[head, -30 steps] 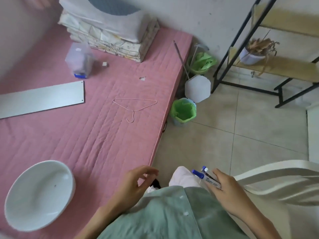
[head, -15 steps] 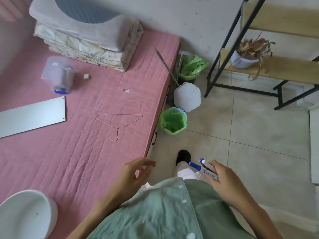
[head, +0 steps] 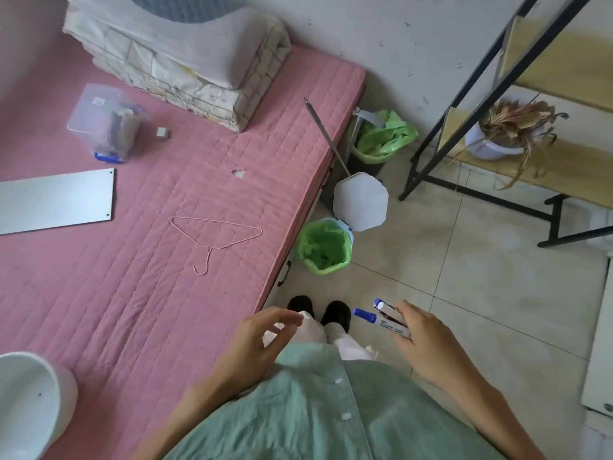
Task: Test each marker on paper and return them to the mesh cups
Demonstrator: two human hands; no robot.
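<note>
While the person stands at the edge of the pink bed point(head: 139, 293), the right hand point(head: 428, 343) grips two blue-capped markers point(head: 381, 318) above the tiled floor point(head: 464, 293), and the left hand point(head: 258, 340) hangs slack, holding nothing. Neither paper nor mesh cups are in view, so this looks like a carrying step; next they must be found. Open floor lies ahead and right; a green-lined bin point(head: 325, 244) and shelf frame point(head: 464, 104) crowd the way forward.

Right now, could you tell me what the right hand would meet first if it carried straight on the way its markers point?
The right hand points its markers up-left in the picture, toward the green-lined bin beside the pink bed. That bin looks first in line, though it stands lower, on the floor, so depth is unclear.
</note>
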